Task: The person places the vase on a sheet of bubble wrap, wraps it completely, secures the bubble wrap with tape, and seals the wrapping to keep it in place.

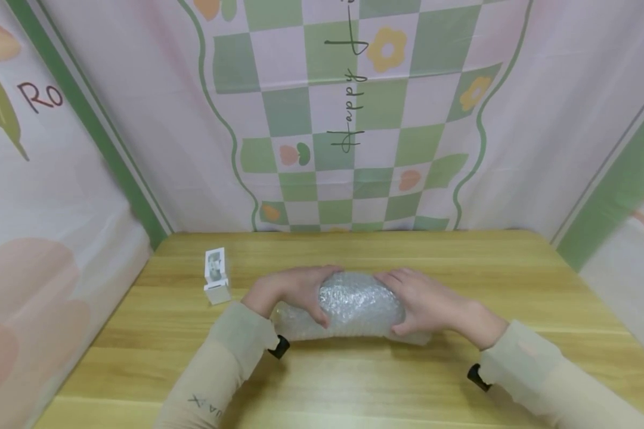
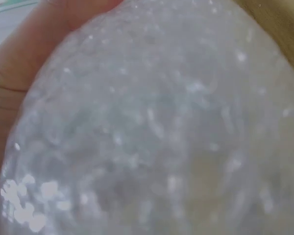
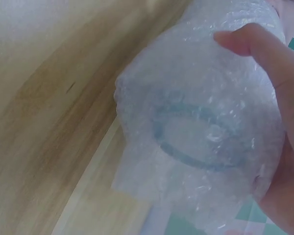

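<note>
A roll-shaped bundle of bubble wrap (image 1: 361,301) lies lengthwise across the middle of the wooden table. My left hand (image 1: 303,290) grips its left part, thumb on the near side and fingers over the far side. On the right part, my right hand (image 1: 426,301) grips it the same way. The left wrist view is filled by the shiny bubble wrap (image 2: 152,122). In the right wrist view, a bluish ring shape shows faintly through the wrap's end (image 3: 196,137), and the thumb (image 3: 245,40) presses the side. What lies inside cannot be made out.
A small white box (image 1: 217,277) with a greenish picture stands at the table's left, beyond my left wrist. The wooden table (image 1: 354,387) ends at a checkered green-and-white curtain (image 1: 333,107) behind. Printed cloth also hangs on both sides.
</note>
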Action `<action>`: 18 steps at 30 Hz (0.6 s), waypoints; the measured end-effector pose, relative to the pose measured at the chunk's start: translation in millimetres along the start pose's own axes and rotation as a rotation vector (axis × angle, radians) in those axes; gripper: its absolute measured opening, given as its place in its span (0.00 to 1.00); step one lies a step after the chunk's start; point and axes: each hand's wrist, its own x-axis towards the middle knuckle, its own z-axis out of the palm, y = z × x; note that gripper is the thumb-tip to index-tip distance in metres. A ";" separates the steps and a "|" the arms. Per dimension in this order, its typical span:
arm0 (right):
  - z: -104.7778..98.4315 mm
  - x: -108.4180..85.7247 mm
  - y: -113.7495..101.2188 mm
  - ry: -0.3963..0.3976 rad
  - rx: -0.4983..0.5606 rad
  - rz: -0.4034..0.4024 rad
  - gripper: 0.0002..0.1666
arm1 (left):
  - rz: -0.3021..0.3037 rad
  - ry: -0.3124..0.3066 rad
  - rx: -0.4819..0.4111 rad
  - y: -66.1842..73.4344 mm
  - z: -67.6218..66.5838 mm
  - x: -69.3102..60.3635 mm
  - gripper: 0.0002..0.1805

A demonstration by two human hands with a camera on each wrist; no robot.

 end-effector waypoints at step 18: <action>-0.9 -3.8 1.1 -0.013 0.050 -0.036 0.56 | 0.028 0.102 0.199 17.3 9.5 -14.6 0.61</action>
